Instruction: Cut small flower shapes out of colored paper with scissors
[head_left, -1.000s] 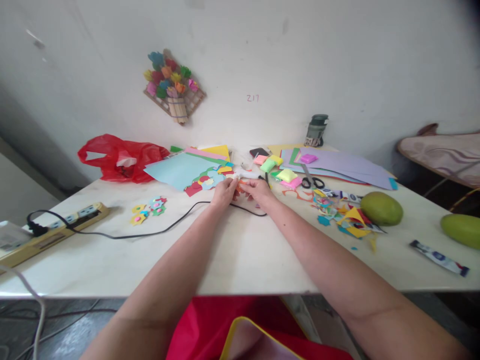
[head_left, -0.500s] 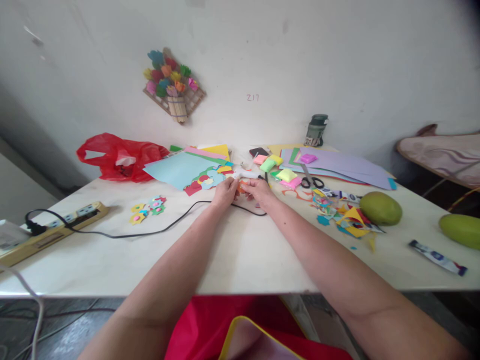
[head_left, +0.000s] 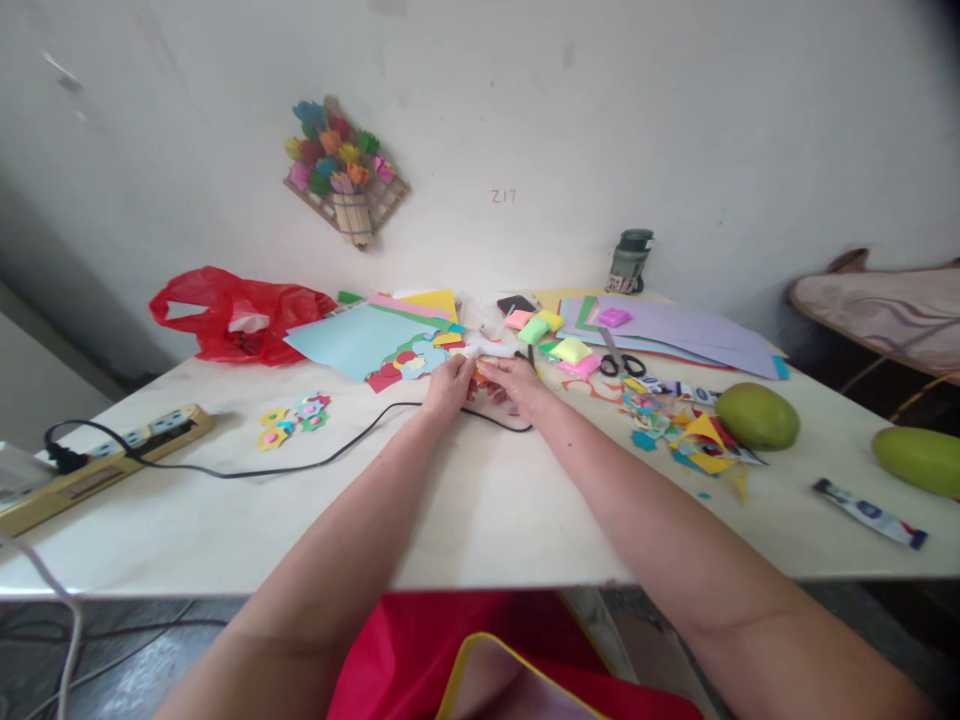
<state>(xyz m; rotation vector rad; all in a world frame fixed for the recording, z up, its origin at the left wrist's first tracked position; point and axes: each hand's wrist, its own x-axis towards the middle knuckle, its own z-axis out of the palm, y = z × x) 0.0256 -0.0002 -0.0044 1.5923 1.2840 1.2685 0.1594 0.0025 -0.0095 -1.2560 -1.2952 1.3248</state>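
And here, at the middle of the table [head_left: 480, 520], a small orange piece [head_left: 484, 374] is being handled between two sets of fingertips. Its left side is pinched by the left hand [head_left: 448, 383], its right side by the right hand [head_left: 517, 380]; both hands are closed in. Shaping or pressing by finger seems to be the step, though the exact fold is hidden. A light, even pinch is called for, so that nothing is creased or torn. Just beyond, a white tool [head_left: 487, 348] is seen lying, with a black cord [head_left: 352, 452] looped near the wrists; snagging should be avoided.

Over to the containers: in the red bag [head_left: 289, 312], something pale [head_left: 247, 318] is held, its kind not made out. On the wall, bright flowers [head_left: 330, 150] are carried by a stick holder [head_left: 352, 218]. Upright at the back, a green bottle [head_left: 628, 262] is placed, its contents unseen. Nearer, by the right forearm, paper scraps [head_left: 705, 440] are heaped beside a mango [head_left: 757, 416].
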